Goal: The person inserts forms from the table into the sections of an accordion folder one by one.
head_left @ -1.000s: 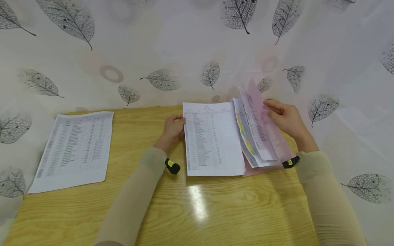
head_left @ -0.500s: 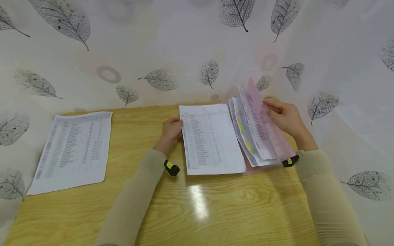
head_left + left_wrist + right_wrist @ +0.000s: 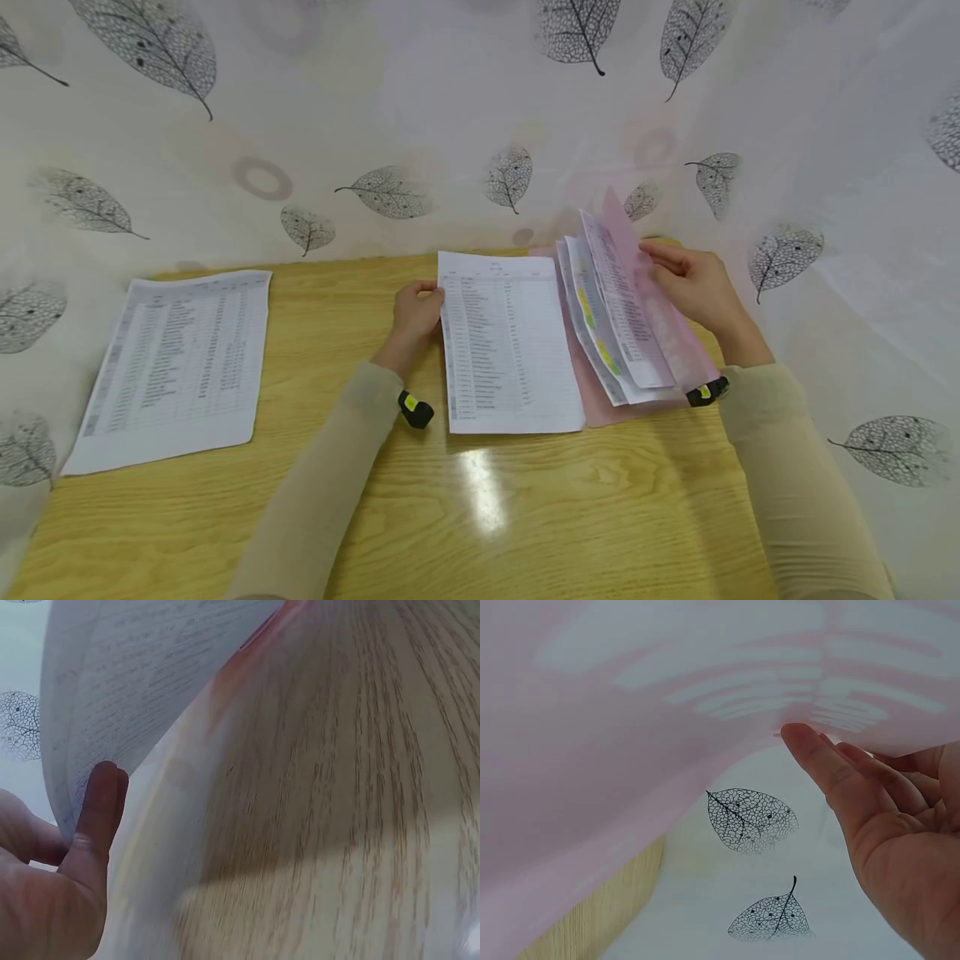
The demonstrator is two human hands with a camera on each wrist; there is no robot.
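Note:
My left hand (image 3: 417,318) pinches the left edge of a white printed sheet (image 3: 510,350), which is raised off the table in the left wrist view. Thumb and fingers lie on either side of that sheet's edge (image 3: 105,697). On the right, my right hand (image 3: 697,287) grips the edge of a pink translucent folder cover (image 3: 624,237) and holds it up at a slant. Several printed papers (image 3: 611,308) stand fanned inside the folder, one with yellow and green highlights. The right wrist view shows the cover's pink underside (image 3: 667,727) with the fingertips at its edge.
Another printed sheet (image 3: 180,367) lies flat at the left of the wooden table (image 3: 525,525). A white sheet with leaf prints (image 3: 450,100) hangs behind the table and along its right side. Each wrist wears a small black camera (image 3: 416,410).
The left hand's sheet has shifted left, away from the fanned papers, so more of the pink folder shows between them. My right hand stays in place, still holding the cover.

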